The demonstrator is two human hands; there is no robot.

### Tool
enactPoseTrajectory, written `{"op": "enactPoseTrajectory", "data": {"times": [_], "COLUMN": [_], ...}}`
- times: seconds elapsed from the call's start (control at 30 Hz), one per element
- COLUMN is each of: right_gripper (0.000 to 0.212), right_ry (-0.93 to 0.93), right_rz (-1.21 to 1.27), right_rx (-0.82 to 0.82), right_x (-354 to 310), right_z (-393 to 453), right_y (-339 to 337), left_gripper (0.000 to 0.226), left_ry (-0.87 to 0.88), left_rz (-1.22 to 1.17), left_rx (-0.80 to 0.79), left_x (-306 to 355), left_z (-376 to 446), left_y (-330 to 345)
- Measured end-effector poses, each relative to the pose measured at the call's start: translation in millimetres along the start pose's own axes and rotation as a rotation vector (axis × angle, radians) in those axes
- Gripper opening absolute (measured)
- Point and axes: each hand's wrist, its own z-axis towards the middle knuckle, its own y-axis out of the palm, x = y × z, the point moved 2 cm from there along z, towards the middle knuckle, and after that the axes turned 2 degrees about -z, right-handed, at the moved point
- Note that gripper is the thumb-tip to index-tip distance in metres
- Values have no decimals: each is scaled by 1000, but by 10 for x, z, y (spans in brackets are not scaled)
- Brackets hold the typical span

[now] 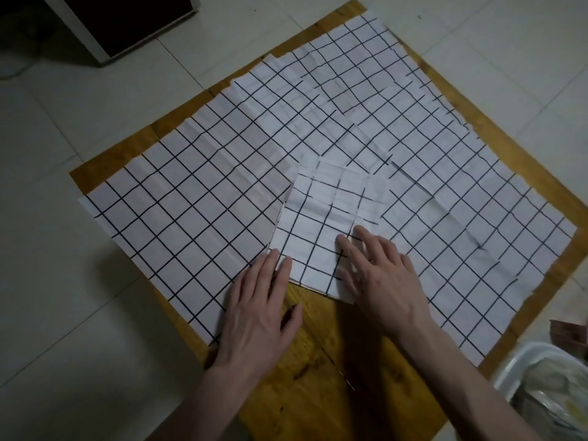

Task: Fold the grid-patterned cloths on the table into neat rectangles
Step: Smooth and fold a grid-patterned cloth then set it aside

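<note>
Both hands, left hand [257, 308] and right hand [380, 275], press flat, fingers released, on a folded grid cloth [324, 224] atop the wooden counter [331, 361]; pale tiled floor [63, 297].

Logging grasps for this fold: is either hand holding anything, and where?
Nothing is gripped. Both hands lie flat, pressing the folded cloth: left hand at its near-left corner, right hand on its near-right part.

Your left hand [257, 308] and right hand [380, 275] are bare, with no gloves, rings or watch, and both forearms show uncovered, no sleeve reaching into view.
</note>
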Motion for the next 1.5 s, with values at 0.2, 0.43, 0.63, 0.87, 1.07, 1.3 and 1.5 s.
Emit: {"op": "enactPoseTrajectory", "data": {"times": [0.2, 0.43, 0.63, 0.87, 1.07, 1.3, 1.5], "right_gripper": [63, 51, 45, 55, 62, 68, 60], "right_ry": [185, 250, 4, 4, 28, 10, -112], "right_rz": [48, 426, 157, 86, 61, 31, 41], "right_rx": [3, 100, 128, 86, 73, 42, 123], "right_x": [-250, -311, -64, -69, -150, -156, -427], "right_z": [-146, -329, -378, -563, -674, -697, -758], "right_y": [-5, 37, 162, 292, 410, 432, 412], "left_gripper": [74, 56, 63, 67, 75, 79, 63], "left_ry": [69, 238, 273, 151, 120, 110, 248], "left_rz": [105, 28, 130, 169, 161, 143, 72], "left_rx": [49, 11, -103, -96, -127, -123, -55], "left_x": [152, 363, 399, 179, 115, 140, 363], "left_z": [6, -64, -152, -75, -136, -196, -196], "left_y": [-53, 21, 139, 77, 96, 121, 134]}}
